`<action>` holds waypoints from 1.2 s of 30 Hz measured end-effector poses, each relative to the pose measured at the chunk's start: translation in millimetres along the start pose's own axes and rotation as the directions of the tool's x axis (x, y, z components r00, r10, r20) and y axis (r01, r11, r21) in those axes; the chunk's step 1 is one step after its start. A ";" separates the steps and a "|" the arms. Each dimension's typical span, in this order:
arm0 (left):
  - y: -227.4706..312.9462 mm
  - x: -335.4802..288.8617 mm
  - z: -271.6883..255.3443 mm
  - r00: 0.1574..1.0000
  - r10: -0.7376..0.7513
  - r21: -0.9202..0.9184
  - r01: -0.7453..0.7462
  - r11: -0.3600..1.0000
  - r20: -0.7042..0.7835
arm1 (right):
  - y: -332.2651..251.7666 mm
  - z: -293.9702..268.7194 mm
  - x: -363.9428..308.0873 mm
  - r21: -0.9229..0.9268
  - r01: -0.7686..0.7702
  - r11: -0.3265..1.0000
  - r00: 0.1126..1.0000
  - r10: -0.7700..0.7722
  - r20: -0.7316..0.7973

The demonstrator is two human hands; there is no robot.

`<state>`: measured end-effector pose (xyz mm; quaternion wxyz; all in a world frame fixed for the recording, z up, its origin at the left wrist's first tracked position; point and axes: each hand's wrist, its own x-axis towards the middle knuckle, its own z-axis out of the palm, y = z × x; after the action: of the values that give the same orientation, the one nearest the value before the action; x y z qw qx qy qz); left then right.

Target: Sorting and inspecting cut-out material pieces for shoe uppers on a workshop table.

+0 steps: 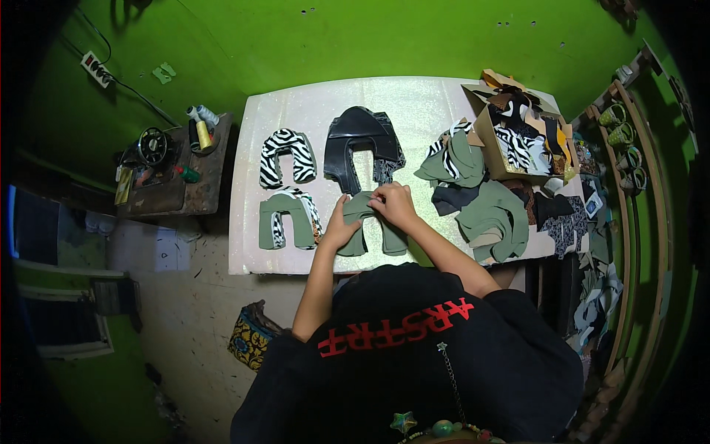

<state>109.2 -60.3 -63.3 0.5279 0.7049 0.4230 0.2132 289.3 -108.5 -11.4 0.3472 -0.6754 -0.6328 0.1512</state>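
At the table's front edge, a green U-shaped fabric piece [357, 243] lies between my hands. My left hand [345, 223] grips its left side, the thumb on top. My right hand [394, 205] pinches its upper curve, the fingertips closed together. Just beyond them is a stack of black U-shaped pieces [361, 124] with patterned ones beneath. To the left lies a pile of zebra-striped U-shaped pieces [299, 144]. Nearer me, a pile of green U-shaped pieces [268, 222] has striped ones under it. What my fingertips press on is partly hidden.
On the right of the pale table [255, 118] are loose green scraps [510, 214], and behind them a cardboard box [488, 133] full of offcuts. A sewing machine [153, 146] and thread cones [203, 133] stand at the left. A wooden rack [629, 140] holds sandals at the right.
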 end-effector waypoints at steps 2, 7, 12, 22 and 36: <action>-5.2 0.5 4.0 0.999 0.011 0.088 -0.008 0.996 -0.034 | 1.4 0.0 1.8 0.010 -0.045 0.999 0.997 0.044 0.070; -1.7 -1.3 11.8 0.992 0.091 0.200 -0.073 0.977 -0.083 | 0.9 0.3 4.4 -0.070 -0.136 0.988 0.979 0.144 0.144; 9.3 -4.8 18.0 0.986 0.092 0.208 -0.062 0.976 -0.136 | -2.5 8.9 -3.4 -0.152 -0.109 0.982 0.993 0.113 0.023; 77.0 -5.3 41.0 0.921 0.389 0.810 -0.250 0.531 0.029 | 17.7 8.0 -24.1 0.088 -0.040 0.995 0.976 0.058 -0.212; 55.4 -0.8 58.9 0.961 0.276 0.853 -0.161 0.497 0.020 | 60.1 -21.9 -56.1 0.297 -0.148 0.943 0.903 0.251 -0.348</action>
<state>173.4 -98.9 -32.7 0.0616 0.9055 0.4106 0.0876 339.9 -165.9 -48.7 0.5326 -0.7012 -0.4544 0.1351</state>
